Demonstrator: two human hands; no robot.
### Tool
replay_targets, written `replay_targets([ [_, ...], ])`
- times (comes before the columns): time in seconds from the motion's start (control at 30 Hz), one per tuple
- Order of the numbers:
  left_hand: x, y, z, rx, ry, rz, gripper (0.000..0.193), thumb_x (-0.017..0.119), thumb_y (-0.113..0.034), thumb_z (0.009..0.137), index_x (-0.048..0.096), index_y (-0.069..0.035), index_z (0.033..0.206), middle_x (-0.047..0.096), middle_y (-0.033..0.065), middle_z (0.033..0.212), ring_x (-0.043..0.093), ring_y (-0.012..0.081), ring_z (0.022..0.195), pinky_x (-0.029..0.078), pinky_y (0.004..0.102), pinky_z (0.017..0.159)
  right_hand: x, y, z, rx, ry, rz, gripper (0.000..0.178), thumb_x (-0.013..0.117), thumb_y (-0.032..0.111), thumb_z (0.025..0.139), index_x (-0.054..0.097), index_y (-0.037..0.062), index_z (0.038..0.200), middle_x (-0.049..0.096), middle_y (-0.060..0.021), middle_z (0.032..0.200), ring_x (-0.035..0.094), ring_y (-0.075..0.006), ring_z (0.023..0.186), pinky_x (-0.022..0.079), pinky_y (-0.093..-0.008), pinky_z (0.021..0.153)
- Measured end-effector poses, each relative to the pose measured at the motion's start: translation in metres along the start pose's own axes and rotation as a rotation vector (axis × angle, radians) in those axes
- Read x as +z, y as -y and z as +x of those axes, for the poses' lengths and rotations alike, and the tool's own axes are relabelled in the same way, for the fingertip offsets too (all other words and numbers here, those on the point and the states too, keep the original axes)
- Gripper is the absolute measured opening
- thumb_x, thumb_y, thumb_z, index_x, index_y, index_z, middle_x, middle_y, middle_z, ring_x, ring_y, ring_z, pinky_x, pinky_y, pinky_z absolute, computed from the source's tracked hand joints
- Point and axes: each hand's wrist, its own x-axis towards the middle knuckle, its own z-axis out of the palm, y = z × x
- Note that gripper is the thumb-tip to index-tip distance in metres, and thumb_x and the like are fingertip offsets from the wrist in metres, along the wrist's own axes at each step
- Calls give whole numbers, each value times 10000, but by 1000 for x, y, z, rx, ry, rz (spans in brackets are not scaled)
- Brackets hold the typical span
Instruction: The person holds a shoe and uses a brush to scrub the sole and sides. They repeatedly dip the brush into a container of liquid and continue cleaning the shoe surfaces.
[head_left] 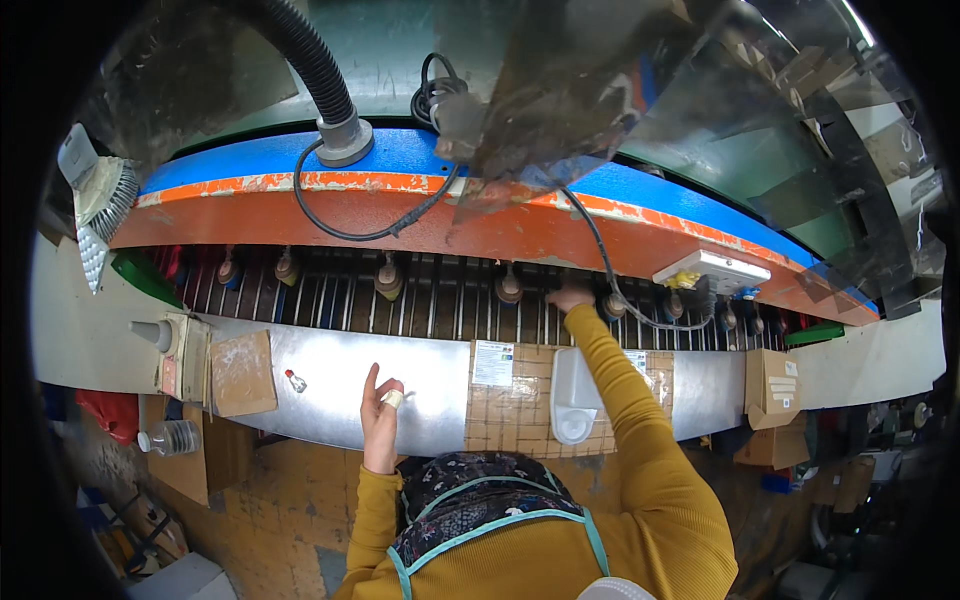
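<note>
My left hand point(380, 420) is raised over the bare metal ledge point(330, 400), its index finger stretched out and apart from the thumb side. A pale wrap or small piece shows on one of its fingers. My right arm reaches forward across the ledge, and my right hand point(570, 298) is over the slatted conveyor point(440, 300), under the front of the orange beam. Its fingers are small and partly in shadow, so whether they hold anything is unclear. Close to its right stands a small rounded piece point(613, 306); similar pieces point(388, 278) stand spaced along the slats.
A white plastic container point(574, 400) lies on brown gridded board point(535, 420) beneath my right arm. A small red-and-silver piece point(295, 380) is on the ledge. Cardboard point(242, 375) lies left; a carton point(772, 385) stands right. Cables point(350, 236) hang before the orange beam point(400, 215).
</note>
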Motion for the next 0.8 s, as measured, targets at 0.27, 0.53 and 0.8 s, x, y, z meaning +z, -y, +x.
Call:
replay_targets([
  [0.27, -9, -8, 3, -45, 2, -4, 589, 618, -170, 951, 369, -63, 1473, 553, 130, 1189, 544, 164, 1060, 430, 288, 934, 31, -157, 39, 162, -251, -13, 875, 768, 528, 677, 451, 158, 1405, 465, -182, 1421, 523, -346, 1246, 455, -462, 1007],
  [0.53, 18, -24, -7, -3, 197, 56, 473, 519, -187, 969, 447, -6, 1400, 593, 163, 1184, 584, 224, 1060, 433, 354, 982, -77, -122, -8, -187, -266, 24, 616, 734, 464, 754, 615, 61, 1204, 640, -207, 1146, 600, -337, 1067, 454, -414, 949],
  [0.8, 91, -29, -34, -170, 641, -152, 612, 673, -161, 888, 409, -24, 1422, 548, 159, 1303, 540, 225, 1185, 400, 350, 1050, -164, -2, -214, -255, -31, 1082, 589, 891, 174, 670, 425, 61, 1011, 568, -47, 886, 593, -136, 840, 496, -291, 758],
])
